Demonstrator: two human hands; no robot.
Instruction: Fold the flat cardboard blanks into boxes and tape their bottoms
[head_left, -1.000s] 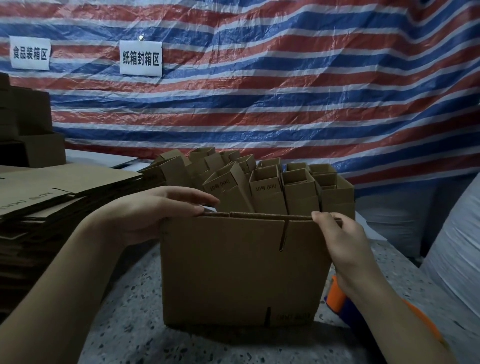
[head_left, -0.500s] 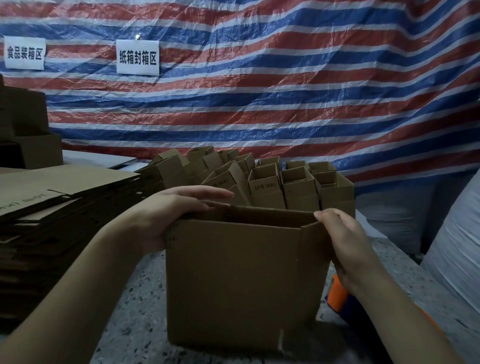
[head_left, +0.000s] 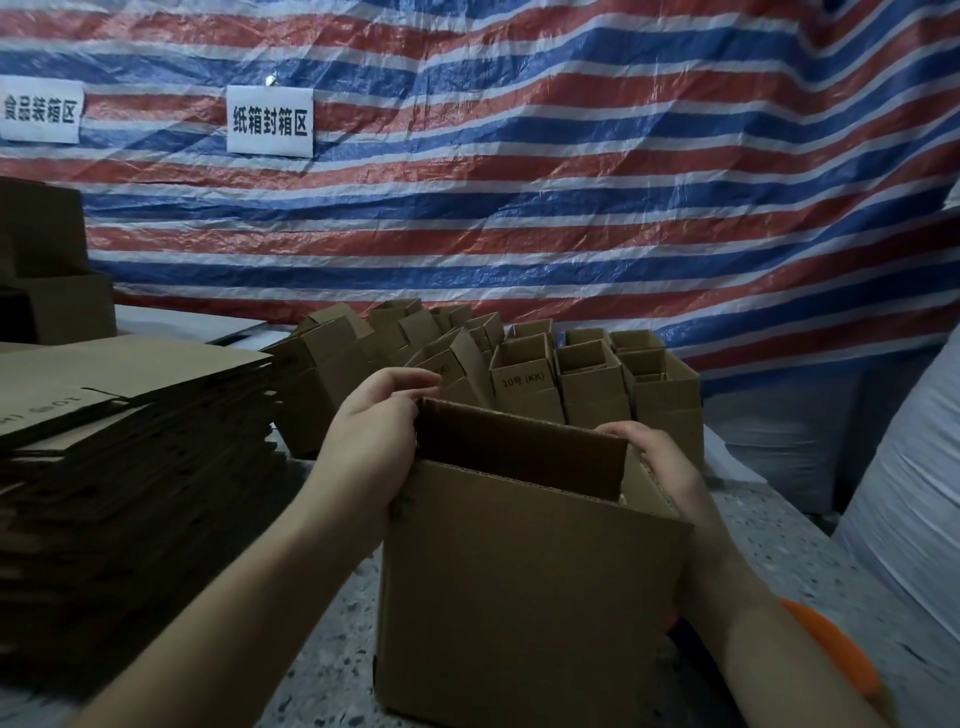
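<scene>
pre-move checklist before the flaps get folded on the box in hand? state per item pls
1. Brown cardboard box opened to a square tube: ok.
2. Left hand holds the left top edge: ok.
3. Right hand holds the right top edge: ok.
4. Far flap folded fully flat: not ok, standing up.
5. Orange tape dispenser beside the right forearm: ok, partly hidden.
6. Box underside seated on the speckled table: cannot tell.

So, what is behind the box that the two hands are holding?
Behind the box stands a cluster of small folded boxes, open tops up, and behind them the striped tarp. The box and both hands hide the cluster's lower front.
</scene>
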